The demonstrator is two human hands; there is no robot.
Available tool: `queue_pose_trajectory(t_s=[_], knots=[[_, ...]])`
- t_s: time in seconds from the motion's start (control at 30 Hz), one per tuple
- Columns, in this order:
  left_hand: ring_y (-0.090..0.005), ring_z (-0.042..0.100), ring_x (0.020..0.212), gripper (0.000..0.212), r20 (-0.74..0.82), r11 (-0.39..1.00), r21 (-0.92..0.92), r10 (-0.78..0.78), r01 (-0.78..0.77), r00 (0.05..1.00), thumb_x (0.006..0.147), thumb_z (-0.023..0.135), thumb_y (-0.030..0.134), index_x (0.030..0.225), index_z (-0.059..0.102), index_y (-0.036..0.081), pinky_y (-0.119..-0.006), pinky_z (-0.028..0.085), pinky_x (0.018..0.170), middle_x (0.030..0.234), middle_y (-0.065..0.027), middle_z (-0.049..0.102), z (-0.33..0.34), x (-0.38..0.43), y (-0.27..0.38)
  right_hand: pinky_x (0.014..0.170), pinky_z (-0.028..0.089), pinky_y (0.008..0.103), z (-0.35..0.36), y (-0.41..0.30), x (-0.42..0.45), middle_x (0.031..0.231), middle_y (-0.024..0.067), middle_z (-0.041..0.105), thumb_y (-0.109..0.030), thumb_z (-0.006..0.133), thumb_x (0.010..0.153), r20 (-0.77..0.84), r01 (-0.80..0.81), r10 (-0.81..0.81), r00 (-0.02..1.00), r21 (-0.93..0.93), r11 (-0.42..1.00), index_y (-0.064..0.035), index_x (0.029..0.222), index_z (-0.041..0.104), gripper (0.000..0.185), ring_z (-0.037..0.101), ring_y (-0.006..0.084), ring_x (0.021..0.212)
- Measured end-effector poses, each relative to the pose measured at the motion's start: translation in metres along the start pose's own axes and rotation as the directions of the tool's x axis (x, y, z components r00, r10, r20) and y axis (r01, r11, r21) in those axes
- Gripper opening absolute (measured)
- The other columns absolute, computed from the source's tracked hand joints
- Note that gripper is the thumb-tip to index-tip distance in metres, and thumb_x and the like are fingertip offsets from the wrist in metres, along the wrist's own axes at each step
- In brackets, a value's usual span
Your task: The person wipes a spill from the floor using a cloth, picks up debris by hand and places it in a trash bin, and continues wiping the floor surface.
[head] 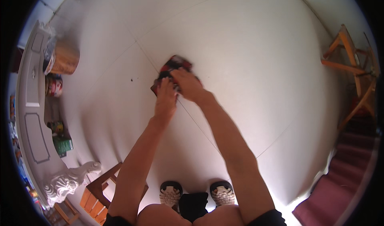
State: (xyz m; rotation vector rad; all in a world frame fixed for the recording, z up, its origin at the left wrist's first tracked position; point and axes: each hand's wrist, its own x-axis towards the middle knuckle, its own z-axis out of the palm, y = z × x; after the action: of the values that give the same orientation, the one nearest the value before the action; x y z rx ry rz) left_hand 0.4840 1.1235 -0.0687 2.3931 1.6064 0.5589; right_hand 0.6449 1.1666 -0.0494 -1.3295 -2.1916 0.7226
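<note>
A red and black patterned cloth (175, 62) lies bunched on the pale tiled floor, slightly blurred. My right hand (188, 83) presses it down with the palm low and the fingers stretched over its middle. Close beside it, my left hand (166, 95) holds the nearer left part, fingers together and pointing away from me. The undersides of both hands are hidden. A small dark speck (131, 80) rests on the floor left of the cloth.
At left stands a white carved cabinet (36, 136), with a wood-patterned bin (66, 58), a tin (54, 86) and a green box (63, 145) by it. A wooden stool (103, 184) is near my left forearm. To the right are a wooden frame (345, 64) and maroon fabric (327, 193).
</note>
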Motion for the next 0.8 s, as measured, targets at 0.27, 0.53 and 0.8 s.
queue_pose_trajectory(t_s=[0.27, 0.53, 0.8], knots=[[-0.0437, 0.041, 0.144, 0.052, 0.018, 0.912, -0.409, 0.032, -0.022, 0.999, 0.098, 0.060, 0.005, 0.147, 0.044, -0.002, -0.050, 0.039, 0.116, 0.156, -0.0230, 0.040, -0.069, -0.087, 0.092, 0.112, 0.040, 0.0460, -0.065, -0.105, -0.144, 0.146, 0.0173, 0.055, 0.007, 0.057, 0.089, -0.362, -0.060, 0.101, 0.927, 0.121, 0.991, -0.0019, 0.140, 0.056, 0.052, 0.047, 0.0372, 0.140], [-0.0377, 0.025, 0.154, 0.072, 0.391, 0.677, -0.681, 0.659, -0.280, 0.642, 0.091, 0.072, 0.017, 0.153, 0.037, -0.001, -0.057, 0.026, 0.121, 0.166, -0.0193, 0.026, -0.026, -0.198, 0.237, 0.114, 0.033, 0.0587, -0.095, -0.039, -0.451, 0.154, 0.0228, 0.045, -0.005, 0.072, 0.082, -0.395, -0.612, 0.504, 0.768, -0.219, 0.760, -0.0087, 0.142, 0.057, 0.062, 0.039, 0.0467, 0.144], [-0.0326, 0.047, 0.140, 0.040, 0.559, 0.850, -0.506, 0.453, -0.147, 0.694, 0.095, 0.064, 0.010, 0.134, 0.056, 0.003, -0.049, 0.037, 0.116, 0.152, -0.0136, 0.048, -0.038, -0.210, 0.228, 0.117, 0.024, 0.0655, -0.085, 0.011, -0.364, 0.152, 0.0216, 0.041, -0.036, 0.097, 0.049, -0.503, -0.558, 0.460, 0.731, -0.054, 0.828, -0.0178, 0.142, 0.058, 0.102, 0.030, 0.0508, 0.145]])
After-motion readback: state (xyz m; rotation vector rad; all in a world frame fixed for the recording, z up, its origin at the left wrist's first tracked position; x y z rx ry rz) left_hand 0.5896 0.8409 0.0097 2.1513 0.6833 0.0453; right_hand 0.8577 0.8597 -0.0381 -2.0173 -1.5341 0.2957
